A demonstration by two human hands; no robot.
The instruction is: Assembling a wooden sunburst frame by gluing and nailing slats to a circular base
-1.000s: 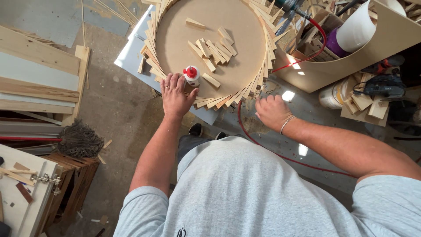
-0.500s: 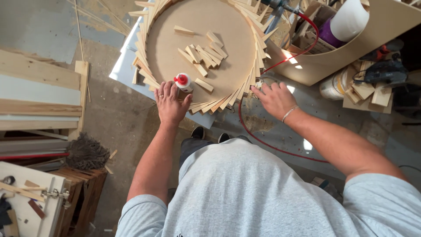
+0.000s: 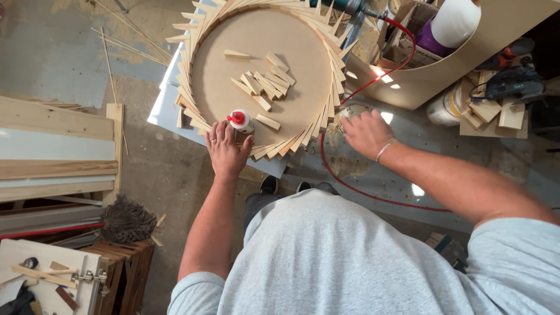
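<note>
fingers (image 3: 217, 129) of the left hand (image 3: 224, 153) are curled round a small glue bottle (image 3: 241, 121) with a red cap, standing it upright at the near rim of the round wooden disc (image 3: 262, 52), likely so it stays within reach of the fanned wood slats (image 3: 326, 111). the right hand (image 3: 364, 133) lies spread and empty at the disc's right rim, just beside the slats. loose wood blocks (image 3: 265, 86) lie mid-disc. a red hose (image 3: 350, 186) runs across the dusty concrete floor (image 3: 64, 70); planks (image 3: 52, 151) are stacked left.

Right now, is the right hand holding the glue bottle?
No, the glue bottle with its red cap is in the left hand; the right hand rests at the round board's edge.
</note>
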